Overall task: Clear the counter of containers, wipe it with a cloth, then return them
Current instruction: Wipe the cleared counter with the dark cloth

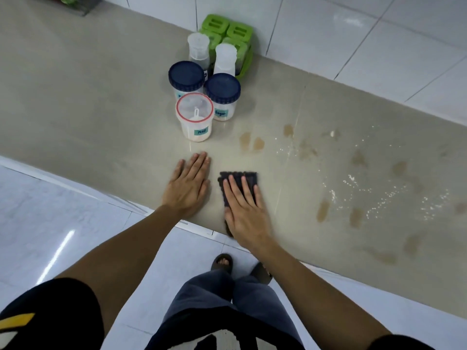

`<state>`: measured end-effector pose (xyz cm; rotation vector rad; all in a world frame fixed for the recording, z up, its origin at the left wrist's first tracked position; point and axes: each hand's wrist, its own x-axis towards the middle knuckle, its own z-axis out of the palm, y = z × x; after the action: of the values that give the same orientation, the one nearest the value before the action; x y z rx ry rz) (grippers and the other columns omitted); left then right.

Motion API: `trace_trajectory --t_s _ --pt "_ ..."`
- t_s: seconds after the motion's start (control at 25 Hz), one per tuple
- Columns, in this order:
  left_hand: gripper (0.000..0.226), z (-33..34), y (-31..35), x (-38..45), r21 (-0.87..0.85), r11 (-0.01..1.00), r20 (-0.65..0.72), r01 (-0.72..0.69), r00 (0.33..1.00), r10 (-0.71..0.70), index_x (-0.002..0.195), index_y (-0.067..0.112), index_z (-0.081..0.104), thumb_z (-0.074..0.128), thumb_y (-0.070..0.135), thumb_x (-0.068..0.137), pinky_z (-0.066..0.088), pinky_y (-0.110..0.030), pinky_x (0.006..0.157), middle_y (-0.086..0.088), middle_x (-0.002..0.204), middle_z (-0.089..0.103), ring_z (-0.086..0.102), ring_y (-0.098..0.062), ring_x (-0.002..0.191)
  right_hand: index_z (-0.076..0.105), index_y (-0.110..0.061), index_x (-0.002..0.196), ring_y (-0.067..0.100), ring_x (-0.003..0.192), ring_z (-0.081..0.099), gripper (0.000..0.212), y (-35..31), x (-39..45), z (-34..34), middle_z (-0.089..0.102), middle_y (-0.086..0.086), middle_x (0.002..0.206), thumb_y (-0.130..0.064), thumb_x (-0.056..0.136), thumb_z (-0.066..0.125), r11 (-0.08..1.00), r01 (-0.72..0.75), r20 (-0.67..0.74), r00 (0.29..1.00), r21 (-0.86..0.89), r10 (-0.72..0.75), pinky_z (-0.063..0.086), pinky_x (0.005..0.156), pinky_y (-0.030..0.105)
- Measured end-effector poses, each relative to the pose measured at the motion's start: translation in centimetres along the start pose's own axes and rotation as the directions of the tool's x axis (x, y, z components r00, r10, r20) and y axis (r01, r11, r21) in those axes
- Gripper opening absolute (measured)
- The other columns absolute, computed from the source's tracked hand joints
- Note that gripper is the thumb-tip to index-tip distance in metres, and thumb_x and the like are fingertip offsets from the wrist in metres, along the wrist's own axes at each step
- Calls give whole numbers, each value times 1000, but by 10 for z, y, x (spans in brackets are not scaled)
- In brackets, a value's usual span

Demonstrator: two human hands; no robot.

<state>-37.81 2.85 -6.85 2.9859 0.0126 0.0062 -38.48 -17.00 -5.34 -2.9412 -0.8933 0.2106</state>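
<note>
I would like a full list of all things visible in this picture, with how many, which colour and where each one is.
MSG jar: 1, clear with red-rimmed lid, front of the jar group on the counter.
Blue-lidded jars: 2, clear with dark blue lids, behind the MSG jar; one reads Sugar.
Shaker bottles: 2, translucent white, behind the blue-lidded jars.
Green containers: a set, count unclear, green lids, against the wall.
Cloth: 1, dark, near the counter's front edge.
Stains: several, brown, with white specks, right part of the counter.
Counter: 1, beige.
Sandals: 2, dark, on the floor.
Left hand: flat on the counter.
Right hand: pressing flat on the cloth.
</note>
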Motion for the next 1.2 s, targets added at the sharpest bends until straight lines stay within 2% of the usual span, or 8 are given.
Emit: trace_trajectory --t_s 0.08,0.2,0.48,0.68,0.84,0.96,1.04,1.2 --pt "61 -2 0 7 -6 1000 -5 -15 1000 15 152 13 15 14 38 96 1 -35 120 -3 160 16 10 -15 148 12 -22 154 21 150 7 62 38 -20 1 14 -3 162 -37 95 26 1000 -13 -6 1000 4 13 9 120 47" --pt "63 -1 6 23 -23 999 4 -25 1000 25 152 11 16 15 39 96 1 -34 121 -5 160 17 11 -16 149 14 -23 154 21 150 10 65 110 -17 -5 16 -3 161 -39 91 23 974 -226 -15 974 26 227 8 121 45" --pt "63 4 12 31 -7 1000 17 16 1000 -16 153 12 8 17 39 97 4 -39 122 -3 162 6 1 -14 149 6 -15 154 28 150 1 61 198 106 -22 7 4 163 -33 98 21 846 -525 -30 848 94 529 0 121 49" --pt "62 6 11 32 4 1000 21 9 1000 -9 153 14 5 20 39 99 2 -38 122 -2 162 4 -2 -14 149 5 -18 154 26 150 2 62 136 178 -29 8 0 163 -34 98 22 949 -303 -21 952 87 305 2 122 48" --pt "62 5 10 32 11 1000 27 15 1000 -15 153 14 7 19 40 98 2 -38 122 -2 162 7 1 -13 149 9 -21 154 23 150 6 64 75 132 -20 11 -4 163 -39 94 17 1000 7 14 1000 24 -7 8 122 47" --pt "62 4 12 30 -4 1000 27 19 999 -19 153 14 8 16 41 97 3 -38 122 -2 162 8 2 -13 149 14 -24 154 19 150 9 62 93 81 -12 14 -7 162 -37 94 24 994 109 28 994 -26 -108 10 121 45" --pt "63 2 12 31 -14 1000 15 22 1000 -22 153 13 10 15 41 97 3 -37 122 -2 162 9 3 -13 149 13 -25 154 19 150 9 63 130 63 -14 16 -6 161 -39 93 22 997 76 10 997 -33 -76 9 121 45" --pt "62 3 13 32 -19 999 4 27 1000 -27 153 13 11 17 40 97 4 -38 122 -3 161 10 4 -14 149 9 -23 154 24 150 6 68 183 91 -27 12 -2 163 -43 89 12 968 -249 3 969 21 249 5 121 47"
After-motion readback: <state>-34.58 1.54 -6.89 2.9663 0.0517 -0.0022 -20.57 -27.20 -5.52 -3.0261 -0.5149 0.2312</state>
